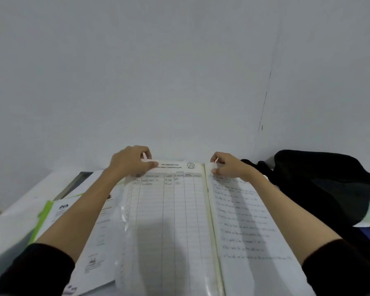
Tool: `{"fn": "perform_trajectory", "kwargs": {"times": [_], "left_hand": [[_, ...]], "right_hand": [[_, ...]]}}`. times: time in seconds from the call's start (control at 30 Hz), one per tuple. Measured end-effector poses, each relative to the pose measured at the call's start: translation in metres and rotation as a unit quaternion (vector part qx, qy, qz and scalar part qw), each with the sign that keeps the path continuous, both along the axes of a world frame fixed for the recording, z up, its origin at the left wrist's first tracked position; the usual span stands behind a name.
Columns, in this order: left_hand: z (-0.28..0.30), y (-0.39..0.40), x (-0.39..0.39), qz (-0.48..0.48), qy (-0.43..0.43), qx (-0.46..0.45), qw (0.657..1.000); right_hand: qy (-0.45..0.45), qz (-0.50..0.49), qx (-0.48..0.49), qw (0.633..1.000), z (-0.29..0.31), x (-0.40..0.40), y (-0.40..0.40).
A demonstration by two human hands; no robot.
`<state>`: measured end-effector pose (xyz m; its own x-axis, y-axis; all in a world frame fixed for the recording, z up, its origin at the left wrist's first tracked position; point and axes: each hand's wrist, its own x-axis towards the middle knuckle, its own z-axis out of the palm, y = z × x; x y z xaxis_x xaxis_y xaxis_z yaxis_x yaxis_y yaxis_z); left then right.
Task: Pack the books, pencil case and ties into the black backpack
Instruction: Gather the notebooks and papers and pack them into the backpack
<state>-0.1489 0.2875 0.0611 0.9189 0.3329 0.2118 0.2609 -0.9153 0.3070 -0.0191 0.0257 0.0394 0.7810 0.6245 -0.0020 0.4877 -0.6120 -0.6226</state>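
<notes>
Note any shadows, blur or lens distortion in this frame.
Head view: dim, flat light; a soft shadow falls across the open ruled exercise book; print and handwriting are too blurred to read; wide-angle lens bows the forearms outward; the black fabric backpack shows almost no detail.

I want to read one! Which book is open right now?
The exercise book in the middle, held at its top edge by the left hand and right hand. The green-edged booklet beside it lies closed.

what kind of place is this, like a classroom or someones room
Probably a study desk at home or in a dorm, though I can't be sure: an open exercise book held flat, booklets alongside, a black backpack against a plain wall.
</notes>
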Motion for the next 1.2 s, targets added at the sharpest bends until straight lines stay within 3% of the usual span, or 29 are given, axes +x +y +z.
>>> {"fn": "perform_trajectory", "kwargs": {"times": [0.07,0.1,0.2,0.27,0.37,0.43,0.5,0.63,0.77,0.83,0.93,1.0,1.03,1.1,1.2], "left_hand": [[-0.008,0.028,-0.008,0.025,-0.008,-0.101,0.995],[-0.013,0.039,-0.014,0.029,-0.031,-0.193,0.980],[-0.026,0.062,-0.034,0.041,-0.105,-0.473,0.874],[-0.038,0.067,-0.041,0.051,-0.083,-0.554,0.827],[-0.063,0.069,-0.041,0.049,-0.050,-0.608,0.791],[-0.073,0.069,-0.035,0.070,-0.072,-0.606,0.789],[-0.074,0.067,-0.030,0.102,-0.088,-0.582,0.802],[-0.061,0.059,-0.021,0.122,-0.096,-0.562,0.812],[-0.038,0.030,-0.003,0.078,-0.094,-0.558,0.821],[-0.026,0.001,0.007,0.046,-0.087,-0.589,0.802],[-0.018,-0.042,0.025,-0.021,-0.080,-0.664,0.743],[-0.023,-0.066,0.037,-0.074,-0.045,-0.677,0.730],[-0.026,-0.077,0.045,-0.099,-0.012,-0.660,0.744],[-0.039,-0.097,0.052,-0.154,0.075,-0.561,0.810],[-0.069,-0.114,0.053,-0.230,0.176,-0.321,0.902]], "right_hand": [[0.007,-0.001,0.004,1.000,-0.005,0.010,0.019],[0.011,-0.001,0.009,1.000,-0.009,0.014,0.029],[-0.005,0.000,0.028,1.000,-0.015,0.024,0.062],[-0.027,-0.011,0.038,0.999,-0.020,0.030,0.081],[-0.069,0.004,-0.026,0.997,-0.029,0.039,0.104],[-0.123,0.045,-0.144,0.981,-0.036,0.042,0.111],[-0.146,0.063,-0.196,0.968,-0.041,0.041,0.109],[-0.046,0.062,-0.077,0.994,-0.043,0.029,0.083],[0.061,0.032,0.021,0.997,-0.030,0.014,0.047],[0.108,0.023,0.057,0.992,-0.018,0.005,0.028],[0.154,0.024,0.096,0.983,0.000,-0.007,0.002],[0.188,0.020,0.124,0.974,0.009,-0.012,-0.014],[0.198,0.004,0.132,0.971,0.012,-0.013,-0.021],[0.202,-0.053,0.135,0.969,0.012,-0.009,-0.032],[0.187,-0.125,0.096,0.970,-0.002,-0.004,-0.051]]}}
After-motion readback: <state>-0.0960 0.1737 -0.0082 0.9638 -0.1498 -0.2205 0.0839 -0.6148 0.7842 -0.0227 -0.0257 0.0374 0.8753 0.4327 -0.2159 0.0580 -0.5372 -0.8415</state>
